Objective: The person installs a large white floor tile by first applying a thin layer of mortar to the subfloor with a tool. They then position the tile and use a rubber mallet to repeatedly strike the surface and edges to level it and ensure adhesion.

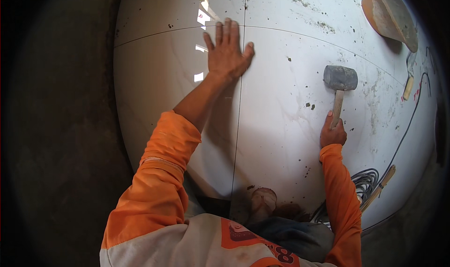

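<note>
My left hand (228,55) lies on the glossy white floor tiles (281,103) with its fingers spread, close to where the joint lines between several tiles cross. Nothing is held in it. On the right, my right hand (333,132) is wrapped round the wooden handle of a rubber mallet (341,77). The mallet's grey, worn head points away from me, over the tile to the right of the long joint. Whether the head touches the tile, I cannot tell.
A dirty orange bowl-like container (386,16) lies tipped at the far right. Near it is a tool with a yellowish handle (408,88). A dark cable (407,131) runs down to a coil (365,180) beside wooden sticks (380,188). Dark crumbs dot the tiles. A dark rough floor (61,126) borders them on the left.
</note>
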`<state>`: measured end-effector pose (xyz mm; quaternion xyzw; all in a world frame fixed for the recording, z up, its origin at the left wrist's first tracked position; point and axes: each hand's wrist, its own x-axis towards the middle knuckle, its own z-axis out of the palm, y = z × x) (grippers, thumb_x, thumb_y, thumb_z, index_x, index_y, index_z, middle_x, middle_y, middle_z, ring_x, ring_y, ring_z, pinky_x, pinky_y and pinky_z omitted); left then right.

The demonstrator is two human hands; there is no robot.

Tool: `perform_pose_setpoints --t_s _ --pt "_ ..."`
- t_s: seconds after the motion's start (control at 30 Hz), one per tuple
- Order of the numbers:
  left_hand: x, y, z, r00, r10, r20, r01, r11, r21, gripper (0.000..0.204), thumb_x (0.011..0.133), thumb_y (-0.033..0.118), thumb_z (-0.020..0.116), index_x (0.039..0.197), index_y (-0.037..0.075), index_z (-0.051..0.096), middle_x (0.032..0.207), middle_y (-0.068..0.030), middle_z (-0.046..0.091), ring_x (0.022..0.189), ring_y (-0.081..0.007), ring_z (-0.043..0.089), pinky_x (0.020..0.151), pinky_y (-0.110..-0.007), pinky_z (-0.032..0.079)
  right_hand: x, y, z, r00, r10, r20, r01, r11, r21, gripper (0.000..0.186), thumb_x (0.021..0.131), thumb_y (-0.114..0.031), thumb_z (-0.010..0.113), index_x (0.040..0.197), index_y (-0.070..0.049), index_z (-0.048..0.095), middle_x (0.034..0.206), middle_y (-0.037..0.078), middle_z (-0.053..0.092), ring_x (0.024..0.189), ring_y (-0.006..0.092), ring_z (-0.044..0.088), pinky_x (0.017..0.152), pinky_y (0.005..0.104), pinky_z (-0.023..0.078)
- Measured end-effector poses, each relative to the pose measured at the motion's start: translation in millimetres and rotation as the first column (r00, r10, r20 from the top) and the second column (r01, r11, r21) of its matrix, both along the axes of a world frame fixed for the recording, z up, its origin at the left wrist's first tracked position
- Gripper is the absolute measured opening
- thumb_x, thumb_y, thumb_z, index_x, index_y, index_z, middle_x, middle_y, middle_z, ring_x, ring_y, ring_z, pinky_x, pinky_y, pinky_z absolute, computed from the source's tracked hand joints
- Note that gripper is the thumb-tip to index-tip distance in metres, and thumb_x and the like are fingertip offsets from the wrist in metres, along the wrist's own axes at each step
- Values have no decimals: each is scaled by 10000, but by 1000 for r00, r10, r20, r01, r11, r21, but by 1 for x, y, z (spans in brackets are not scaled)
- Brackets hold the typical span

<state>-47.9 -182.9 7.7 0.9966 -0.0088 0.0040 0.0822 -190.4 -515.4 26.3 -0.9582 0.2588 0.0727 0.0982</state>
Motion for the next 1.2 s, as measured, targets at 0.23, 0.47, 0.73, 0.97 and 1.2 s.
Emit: perform_pose_setpoints --t_s 0.23,0.47,0.73,0.97,1.2 --pt "-10 -15 -4 1000 3 -28 -2 1000 29 774 927 538 305 1482 10 195 1566 -177 142 1446 -389 77 1134 -596 28 2 -2 1 1000 -7 -24 7 1000 -21 576 906 -581 455 855 -30 615 708 228 652 703 437 647 681 498 518" --pt "9 -24 -1 993 -118 6 118 993 30 759 922 530 322 1489 41 199 1569 -140 161 1445 -381 96 1139 -600 26 1 0 0 1000 9 -15 -9 1000 -21 570 906 -574 456 864 -30 621 702 226 652 700 432 650 680 500 518" --pt "-35 20 14 979 -146 -143 148 989 4 713 912 488 394 1508 140 214 1583 -115 138 1458 -341 89 1163 -533 0 -1 -4 -3 999 -33 20 32 999 8 586 893 -602 451 872 -43 624 699 220 654 695 438 647 669 510 511" --pt "-179 127 17 866 471 -167 -450 880 150 742 915 450 427 1521 141 131 1588 -146 37 1454 -384 -4 1099 -649 -19 2 5 15 998 -56 -18 57 995 82 555 896 -600 465 1008 -66 568 859 258 658 815 460 630 707 513 494" --pt "-203 139 17 977 152 -149 -135 983 122 785 875 449 458 1503 89 155 1578 -179 18 1444 -418 -21 1084 -680 -7 -27 97 59 972 200 121 -232 785 574 353 914 -387 579 1013 -51 530 853 253 638 806 490 590 686 510 490"
